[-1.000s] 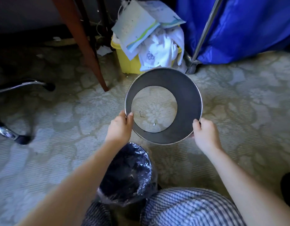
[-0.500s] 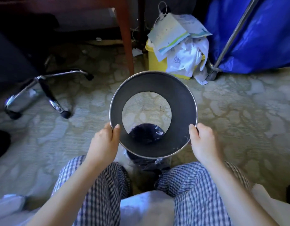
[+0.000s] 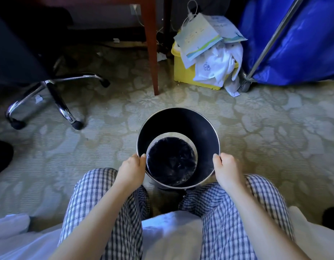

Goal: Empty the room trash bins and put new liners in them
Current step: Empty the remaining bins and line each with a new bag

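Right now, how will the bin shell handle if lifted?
Probably stiff: the bin shell shows a round metal rim under left hand and right hand. Likely light, since a rim pinch holds it. Bottomless and tapered, it might roll if laid sideways.

Fingers of left hand & right hand are hidden behind the bin sleeve wall, only thumbs show. Sleeve hides sides of lined bin. The blue bag & chair are cut off by pic edges. Print on papers: too small to read.
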Demonstrator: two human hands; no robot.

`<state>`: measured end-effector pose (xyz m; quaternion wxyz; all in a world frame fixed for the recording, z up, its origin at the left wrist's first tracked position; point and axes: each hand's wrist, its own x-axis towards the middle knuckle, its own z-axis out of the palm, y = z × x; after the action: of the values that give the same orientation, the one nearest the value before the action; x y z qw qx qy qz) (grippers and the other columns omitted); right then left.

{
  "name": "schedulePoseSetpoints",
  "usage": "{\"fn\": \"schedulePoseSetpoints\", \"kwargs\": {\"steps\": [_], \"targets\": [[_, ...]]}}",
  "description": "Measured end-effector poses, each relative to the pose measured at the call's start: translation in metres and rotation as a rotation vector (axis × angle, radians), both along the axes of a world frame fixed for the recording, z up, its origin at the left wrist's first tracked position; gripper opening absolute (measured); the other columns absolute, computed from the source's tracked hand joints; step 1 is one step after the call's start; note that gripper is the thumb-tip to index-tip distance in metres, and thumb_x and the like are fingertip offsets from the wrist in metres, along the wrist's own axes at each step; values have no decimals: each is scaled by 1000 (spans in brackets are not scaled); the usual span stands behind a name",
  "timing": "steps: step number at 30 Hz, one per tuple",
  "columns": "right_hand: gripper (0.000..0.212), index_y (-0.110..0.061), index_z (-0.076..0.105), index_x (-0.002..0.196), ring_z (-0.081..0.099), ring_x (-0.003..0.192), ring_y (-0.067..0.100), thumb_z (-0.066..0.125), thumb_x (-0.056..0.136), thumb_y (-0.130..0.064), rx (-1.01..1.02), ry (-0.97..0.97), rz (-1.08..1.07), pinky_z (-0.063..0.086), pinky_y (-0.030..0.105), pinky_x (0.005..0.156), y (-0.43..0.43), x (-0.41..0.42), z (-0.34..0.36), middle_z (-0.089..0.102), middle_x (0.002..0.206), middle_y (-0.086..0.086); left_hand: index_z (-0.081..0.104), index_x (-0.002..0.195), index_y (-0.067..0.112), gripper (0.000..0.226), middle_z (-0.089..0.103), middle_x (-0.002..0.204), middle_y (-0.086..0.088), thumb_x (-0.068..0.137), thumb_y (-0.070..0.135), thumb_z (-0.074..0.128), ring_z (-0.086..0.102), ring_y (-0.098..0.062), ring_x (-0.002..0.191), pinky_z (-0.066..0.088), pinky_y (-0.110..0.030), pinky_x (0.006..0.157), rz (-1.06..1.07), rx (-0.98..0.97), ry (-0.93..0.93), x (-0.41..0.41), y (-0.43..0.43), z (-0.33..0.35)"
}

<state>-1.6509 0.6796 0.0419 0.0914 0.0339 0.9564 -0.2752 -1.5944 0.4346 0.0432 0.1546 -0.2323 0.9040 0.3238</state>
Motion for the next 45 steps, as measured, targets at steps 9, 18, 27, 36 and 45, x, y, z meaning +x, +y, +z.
{"fn": "schedulePoseSetpoints", "kwargs": {"steps": [9, 18, 27, 36, 45], "targets": [[45, -12, 35, 54, 62, 68, 35, 39, 97, -23, -28, -101, -46, 45, 38, 62, -10, -16, -20, 60, 66, 17, 49, 94, 2, 40, 58, 96, -18, 103, 32, 25, 50, -30, 82, 37, -34, 70, -37, 39, -114, -21, -10, -20], [43, -13, 37, 56, 65, 69, 37, 37, 98, -24, -7, -155, -70, 50, 39, 65, -11, -19, -25, 63, 71, 18, 53, 106, -5, 46, 60, 107, -24, 103, 32, 27, 55, -35, 94, 38, -35, 74, 18, 106, -146, -25, -6, -25], [44, -11, 38, 60, 48, 66, 26, 35, 102, -24, 87, -276, -49, 31, 30, 52, -18, -33, -50, 52, 69, 8, 51, 114, -8, 46, 56, 115, -25, 104, 28, 24, 54, -37, 102, 38, -34, 74, 55, 80, -260, -42, -5, -57], [40, 3, 61, 93, 57, 94, 38, 32, 102, -22, 192, -292, -38, 39, 34, 69, -29, -51, -82, 62, 95, 20, 53, 112, -7, 47, 59, 113, -25, 103, 32, 28, 56, -37, 103, 41, -35, 79, 102, 62, -283, -53, -11, -92], [41, 1, 61, 99, 60, 94, 35, 31, 103, -26, 269, -336, -17, 39, 33, 69, -31, -50, -98, 64, 101, 17, 50, 117, -5, 46, 58, 116, -23, 104, 32, 27, 55, -35, 105, 37, -31, 73, 81, 26, -357, -52, -9, -109]]}}
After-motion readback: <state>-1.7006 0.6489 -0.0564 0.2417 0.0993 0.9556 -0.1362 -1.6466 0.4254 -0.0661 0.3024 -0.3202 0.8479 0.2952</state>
